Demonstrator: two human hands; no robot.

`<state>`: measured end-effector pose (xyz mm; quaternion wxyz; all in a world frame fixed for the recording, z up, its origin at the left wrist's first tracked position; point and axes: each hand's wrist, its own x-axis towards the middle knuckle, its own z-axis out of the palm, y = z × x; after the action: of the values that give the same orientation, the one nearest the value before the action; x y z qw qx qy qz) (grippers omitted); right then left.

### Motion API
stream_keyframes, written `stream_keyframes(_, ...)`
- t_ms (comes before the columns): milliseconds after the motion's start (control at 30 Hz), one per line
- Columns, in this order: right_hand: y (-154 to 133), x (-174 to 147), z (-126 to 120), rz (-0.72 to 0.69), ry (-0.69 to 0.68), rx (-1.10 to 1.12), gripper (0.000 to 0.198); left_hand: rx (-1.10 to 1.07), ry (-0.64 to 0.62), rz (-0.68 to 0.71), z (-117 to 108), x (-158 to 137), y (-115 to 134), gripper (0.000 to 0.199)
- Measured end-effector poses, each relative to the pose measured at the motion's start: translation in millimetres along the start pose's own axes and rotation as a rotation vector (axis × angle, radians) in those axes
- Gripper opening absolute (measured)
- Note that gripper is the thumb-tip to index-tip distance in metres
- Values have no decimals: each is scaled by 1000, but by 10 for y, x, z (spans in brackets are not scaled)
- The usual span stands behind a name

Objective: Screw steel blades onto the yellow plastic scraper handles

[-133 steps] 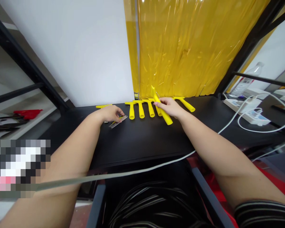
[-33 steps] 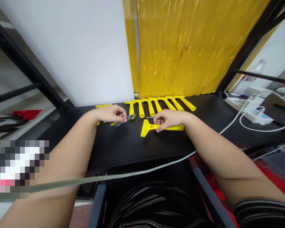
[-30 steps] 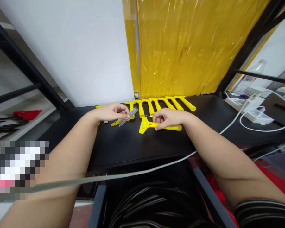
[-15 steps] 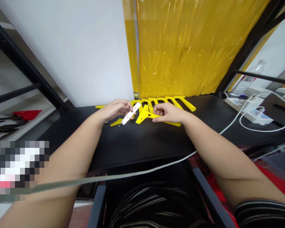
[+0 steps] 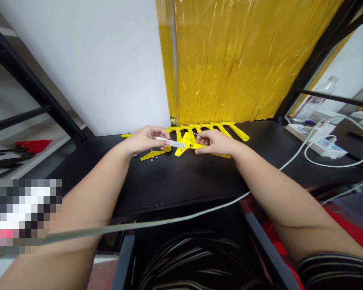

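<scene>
My left hand [image 5: 149, 139] is closed, pinching a flat white strip [image 5: 174, 143] by its left end. The strip points right, and its far end meets the wide, flared head of a yellow plastic handle [image 5: 186, 146]. Closed around that handle's narrow grip is my right hand [image 5: 213, 142]. A thin rod [image 5: 192, 133] sticks out from the right fingers; its kind is hard to make out. Below the left hand lies a flat yellow piece with holes [image 5: 153, 154], with tiny metal bits [image 5: 155, 158], perhaps screws, beside it.
Behind the hands, several yellow handles [image 5: 238, 132] lie in a row along the back of the black table [image 5: 181, 181]. Power strips [image 5: 323, 143] with white cables and a plastic bottle [image 5: 317, 96] stand at the right. A pale cable [image 5: 169, 220] crosses in front.
The left hand has turned the white strip from a steep slant to nearly level, bringing its end onto the yellow handle's head. The right hand has barely moved.
</scene>
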<state>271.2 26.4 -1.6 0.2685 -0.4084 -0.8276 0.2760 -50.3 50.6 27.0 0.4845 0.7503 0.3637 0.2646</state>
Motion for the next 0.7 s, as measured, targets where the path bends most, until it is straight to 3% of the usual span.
stream_keyframes(67,4,-1,-1,3,-7,-4,34,-42,29,7,-12,1,-4,31)
stream_keyframes(233,-27,-15,15,-31,-62,30,32,-244,82,-31,27,-4,-32,53)
stream_keyframes(367,-71,-26,33,-64,-65,17,31,-315,55,-119,118,32,-70,49)
stream_keyframes(467,-85,-28,45,-78,-69,24,32,-281,35,-137,193,71,-96,44)
stream_keyframes(700,-107,-22,93,-102,-77,-15,30,-97,45,-17,336,106,-66,52)
